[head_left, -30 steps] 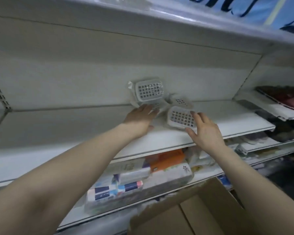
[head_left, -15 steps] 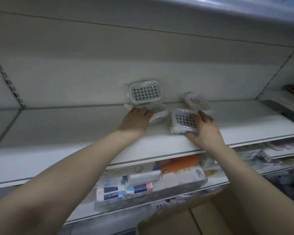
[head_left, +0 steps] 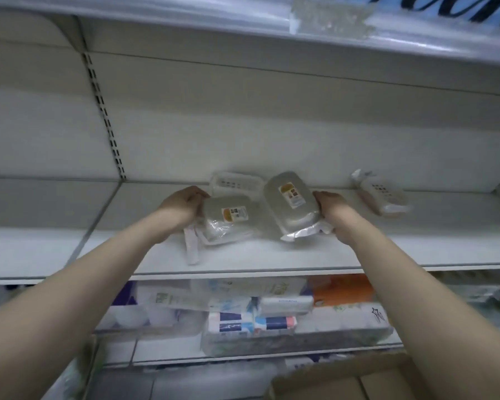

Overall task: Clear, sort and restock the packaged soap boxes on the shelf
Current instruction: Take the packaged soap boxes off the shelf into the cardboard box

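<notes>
Tissue packs [head_left: 298, 333], cardboard box [head_left: 344, 381]

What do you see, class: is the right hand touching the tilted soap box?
Touching. The head view shows the right hand gripping the right edge of the tilted soap box, with no gap.

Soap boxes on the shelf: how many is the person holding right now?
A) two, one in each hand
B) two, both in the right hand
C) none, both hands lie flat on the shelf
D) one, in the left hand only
A: the left hand grips the left soap box at its side, and the right hand grips the right soap box, which is tilted.
</notes>
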Available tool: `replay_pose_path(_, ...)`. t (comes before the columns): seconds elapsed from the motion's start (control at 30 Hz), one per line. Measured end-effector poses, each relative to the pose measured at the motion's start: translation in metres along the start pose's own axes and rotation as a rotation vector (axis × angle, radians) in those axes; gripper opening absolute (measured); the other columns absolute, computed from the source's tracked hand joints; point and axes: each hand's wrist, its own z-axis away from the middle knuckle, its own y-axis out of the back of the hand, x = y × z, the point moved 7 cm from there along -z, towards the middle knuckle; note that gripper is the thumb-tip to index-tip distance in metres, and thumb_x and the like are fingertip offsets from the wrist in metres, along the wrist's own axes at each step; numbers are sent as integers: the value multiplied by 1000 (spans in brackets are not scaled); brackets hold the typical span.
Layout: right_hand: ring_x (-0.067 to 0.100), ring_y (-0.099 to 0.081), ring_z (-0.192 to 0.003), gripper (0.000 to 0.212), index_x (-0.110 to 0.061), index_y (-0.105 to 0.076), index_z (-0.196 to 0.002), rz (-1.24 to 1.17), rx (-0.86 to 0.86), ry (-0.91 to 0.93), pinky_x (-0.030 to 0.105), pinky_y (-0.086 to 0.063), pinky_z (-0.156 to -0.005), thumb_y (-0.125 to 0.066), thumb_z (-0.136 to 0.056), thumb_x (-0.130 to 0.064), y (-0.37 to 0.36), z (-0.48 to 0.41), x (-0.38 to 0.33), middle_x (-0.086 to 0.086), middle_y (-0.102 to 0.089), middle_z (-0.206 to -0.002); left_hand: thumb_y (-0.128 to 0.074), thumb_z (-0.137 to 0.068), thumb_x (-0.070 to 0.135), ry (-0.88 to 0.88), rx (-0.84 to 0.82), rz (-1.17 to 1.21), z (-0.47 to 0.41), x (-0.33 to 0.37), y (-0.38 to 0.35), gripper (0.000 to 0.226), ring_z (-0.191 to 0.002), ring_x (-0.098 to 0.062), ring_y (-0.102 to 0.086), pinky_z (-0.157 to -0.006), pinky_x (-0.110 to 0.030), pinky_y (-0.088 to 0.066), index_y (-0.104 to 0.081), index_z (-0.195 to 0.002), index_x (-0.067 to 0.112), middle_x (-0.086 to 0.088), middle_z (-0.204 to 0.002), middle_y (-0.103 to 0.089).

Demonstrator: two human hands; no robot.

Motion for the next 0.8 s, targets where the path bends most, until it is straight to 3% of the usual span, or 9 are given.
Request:
replay_pose_path(0.07, 24, -59, -57, 31, -9, -62, -101, 99, -19, -36, 26, -47, -47, -43, -100, -33, -15, -7, 7, 14, -63, -81, -39, -97, 17, 52, 36, -50, 8, -16, 15, 26, -77, -20, -57, -63, -28, -49, -63, -103, 27, -5, -100, -65)
replay_pose_path(0.1, 30, -64, -76, 34, -8, -62, -105, 190, 21, 6, 34, -56, -62, -41, -101, -35, -18, -10, 5, 17, -66, -96, -40, -97, 20, 62, 76, -94, 10, -23, 22, 25, -81, -21, -58, -70, -30, -50, -63, -106, 27, -4, -105, -65)
replay_pose_path(0.17, 36, -59, -106, 43, -8, -59, -114, 419, 135, 105, 34, -47, -85, -33, -103, -40, -23, -7, -4, 20, -63, -117, -42, -98, 36, 21, 123, -254, 14, -30, 30, 29, -92, -22, -57, -77, -30, -46, -60, -120, 28, -3, -117, -64)
replay_pose_path(0.23, 36, -56, -114, 52, -13, -55, -122, 515, 179, 202, 35, -36, -82, -30, -101, -54, -32, 1, -18, 18, -61, -123, -41, -89, 65, -131, 62, -448, 16, -26, 21, 56, -105, -23, -57, -84, -31, -45, -54, -129, 29, -2, -127, -60)
replay_pose_path(0.3, 33, -56, -117, 68, -21, -48, -134, 611, 121, 295, 36, -39, -85, -34, -90, -72, -49, 11, -29, 13, -60, -127, -39, -72, 84, -285, -48, -612, 23, -19, 1, 86, -114, -25, -55, -93, -35, -45, -46, -137, 28, -1, -132, -55)
replay_pose_path(0.4, 34, -54, -116, 92, -25, -37, -140, 896, -48, 335, 40, -47, -94, -52, -70, -83, -78, 24, -25, 11, -51, -126, -56, -73, 75, -365, -32, -746, 27, -20, -14, 90, -115, -30, -55, -96, -38, -46, -33, -145, 26, -5, -133, -52)
replay_pose_path(0.5, 38, -50, -114, 86, -27, -33, -138, 959, -19, 308, 44, -48, -94, -69, -68, -61, -89, 27, -15, 14, -47, -125, -62, -79, 61, -350, 29, -705, 31, -25, -11, 81, -115, -33, -53, -96, -39, -45, -31, -146, 26, -8, -132, -51)
replay_pose_path(0.6, 38, -49, -112, 76, -27, -37, -135, 950, 77, 325, 44, -47, -89, -68, -72, -54, -94, 38, -13, 15, -48, -122, -62, -81, 58, -351, 49, -671, 44, -34, 0, 79, -115, -35, -51, -96, -40, -44, -30, -146, 27, -9, -133, -49)
replay_pose_path(0.8, 41, -49, -110, 77, -27, -36, -139, 848, 184, 586, 49, -48, -90, -60, -73, -59, -137, 99, -31, 17, -48, -126, -66, -79, 55, -398, 228, -548, 94, -72, 62, 79, -119, -31, -47, -99, -37, -38, -31, -145, 31, -5, -135, -46)
